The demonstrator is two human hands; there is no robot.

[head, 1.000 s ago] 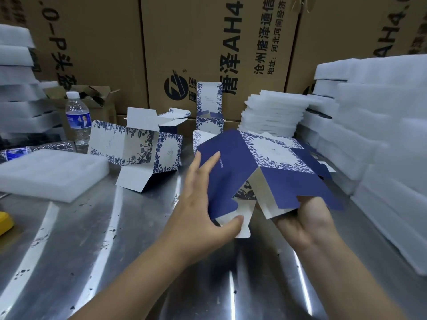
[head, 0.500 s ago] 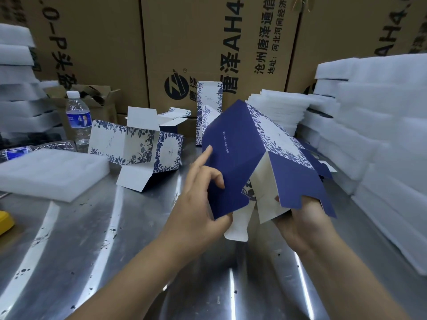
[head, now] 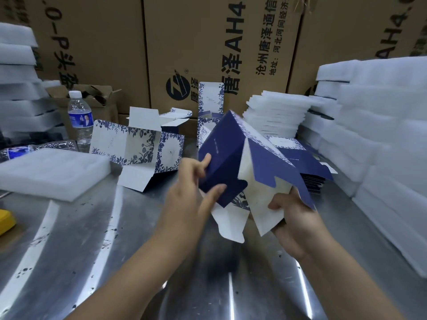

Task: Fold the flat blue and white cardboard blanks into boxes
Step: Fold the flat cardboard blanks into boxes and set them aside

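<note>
Wide steel surface, foam stacks on the right, and above the surface the blank has sprung up: near-flat a second ago, now a tilted open sleeve in mid-air. The left hand, loose-fingered before, now pinches the dark blue side panel. The right hand grips the far wall from underneath (white flaps dangling untucked). Tucking those looks next.

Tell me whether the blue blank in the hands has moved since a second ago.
Yes. The blue blank has risen and opened up; its peak now overlaps the upright box at the back.
</note>
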